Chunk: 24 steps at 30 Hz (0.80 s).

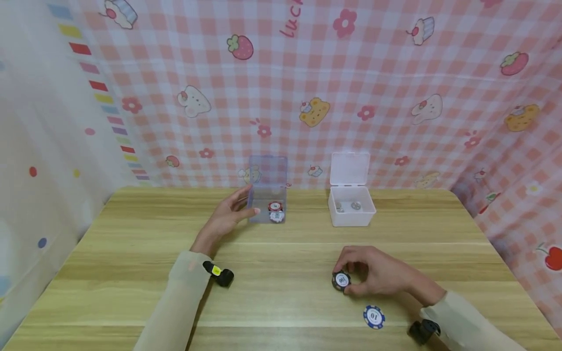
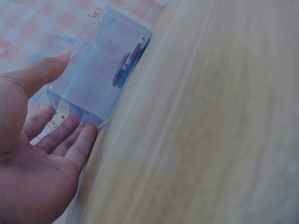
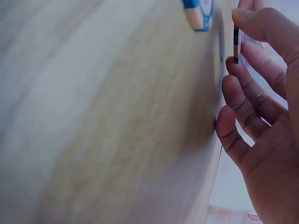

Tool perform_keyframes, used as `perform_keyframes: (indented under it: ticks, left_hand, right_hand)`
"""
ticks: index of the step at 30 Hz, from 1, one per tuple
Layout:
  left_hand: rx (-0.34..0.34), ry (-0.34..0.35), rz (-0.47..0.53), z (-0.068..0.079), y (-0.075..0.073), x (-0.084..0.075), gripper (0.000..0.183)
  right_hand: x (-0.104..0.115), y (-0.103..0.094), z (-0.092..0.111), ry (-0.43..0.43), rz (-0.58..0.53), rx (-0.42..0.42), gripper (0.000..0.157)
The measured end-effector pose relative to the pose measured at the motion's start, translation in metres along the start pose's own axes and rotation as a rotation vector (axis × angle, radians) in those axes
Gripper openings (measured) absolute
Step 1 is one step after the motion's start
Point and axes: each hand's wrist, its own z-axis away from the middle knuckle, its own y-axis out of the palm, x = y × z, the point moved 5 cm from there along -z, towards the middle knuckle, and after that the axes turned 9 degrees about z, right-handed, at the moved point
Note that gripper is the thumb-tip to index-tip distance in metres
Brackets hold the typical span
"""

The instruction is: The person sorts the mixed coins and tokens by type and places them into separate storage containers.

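My right hand [image 1: 379,270] pinches a black poker chip [image 1: 341,280], marked 100, between thumb and fingers. The right wrist view shows that chip [image 3: 236,46] edge-on by the thumb. A blue poker chip [image 1: 373,317], marked 10, lies flat on the table below the right hand. At the back, my left hand [image 1: 224,217] holds the left side of a bluish see-through box [image 1: 259,217], thumb at the rim and fingers along the outer wall. Its lid is up. Inside that box, a red poker chip [image 1: 275,206] and a white poker chip [image 1: 276,217] lie at the right.
A white plastic box [image 1: 351,219] with its lid raised stands to the right of the bluish box, holding several silver coins [image 1: 356,205]. Behind both boxes hangs a pink checked cloth [image 1: 281,97]. Wood-grain table [image 1: 272,287] spreads under everything.
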Motion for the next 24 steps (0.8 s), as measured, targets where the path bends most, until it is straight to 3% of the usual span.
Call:
perform_keyframes:
  ticks: [7,16,24]
  left_hand:
    - [0.027,-0.018,0.032,0.01,0.009,-0.023,0.078]
    - [0.035,-0.009,0.049,0.01,0.009,-0.02,0.078]
    - [0.029,-0.022,0.045,0.01,0.008,-0.02,0.078]
  right_hand:
    - [0.0,-0.006,-0.008,0.019,0.007,-0.057,0.032]
    - [-0.001,-0.013,-0.022,0.049,0.004,-0.14,0.029]
    - [0.001,-0.022,-0.032,0.136,0.04,-0.242,0.028]
